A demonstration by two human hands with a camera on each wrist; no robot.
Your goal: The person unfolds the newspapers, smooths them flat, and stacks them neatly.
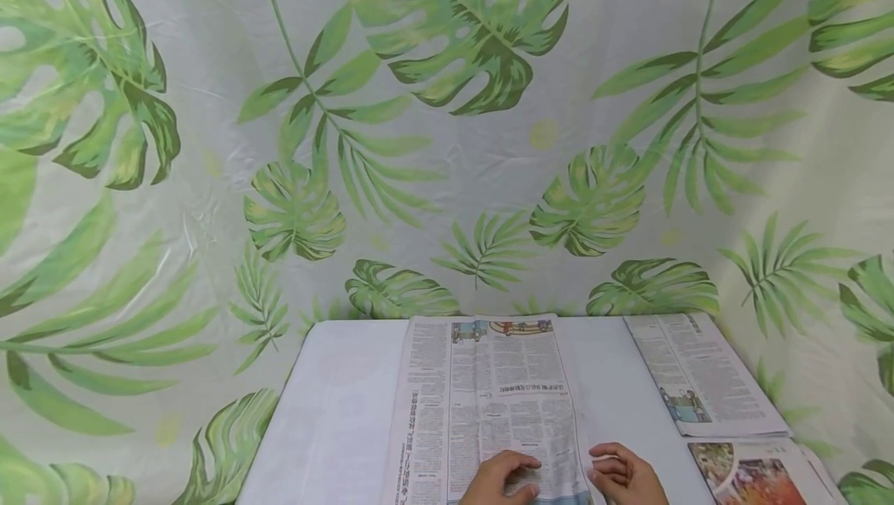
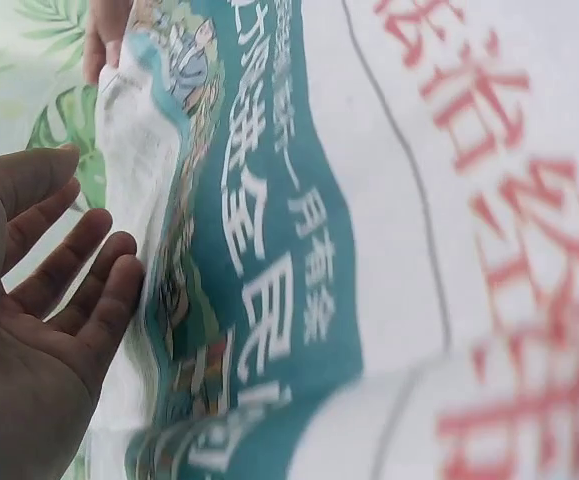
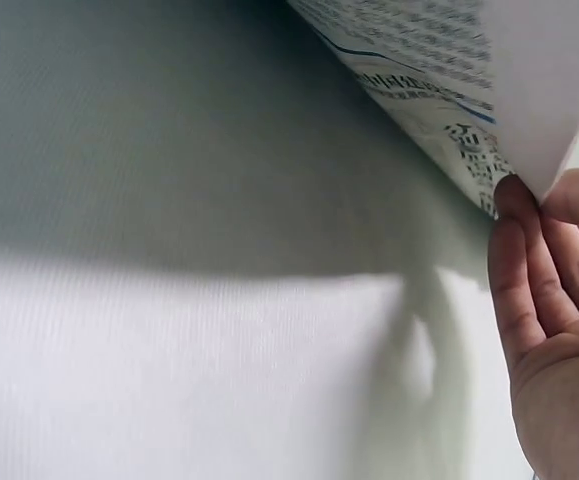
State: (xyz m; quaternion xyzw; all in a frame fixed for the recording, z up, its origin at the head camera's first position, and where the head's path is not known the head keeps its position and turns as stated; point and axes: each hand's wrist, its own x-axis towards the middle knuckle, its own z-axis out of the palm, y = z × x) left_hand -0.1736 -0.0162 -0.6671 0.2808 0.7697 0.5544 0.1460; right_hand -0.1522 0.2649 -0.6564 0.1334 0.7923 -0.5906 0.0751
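Observation:
A printed newspaper point(image 1: 517, 404) lies lengthwise on the white table. My right hand point(image 3: 559, 270) pinches its corner between thumb and fingers, and the lifted sheet point(image 3: 419, 70) slopes up from there, casting a shadow on the table. On the near part of the paper, my left hand point(image 1: 501, 479) has its thumb and fingers apart. In the left wrist view its fingertips point(image 2: 124, 270) are right at the paper's edge, by a teal band point(image 2: 309, 280) with white characters. Large red characters point(image 2: 469, 100) stand beside that band.
A folded newspaper point(image 1: 719, 381) lies at the table's right edge. Nearer on that side is another printed paper point(image 1: 761, 478) with colour pictures. Behind the white table point(image 1: 335, 396) hangs a leaf-patterned curtain point(image 1: 475, 156), which also runs along both sides.

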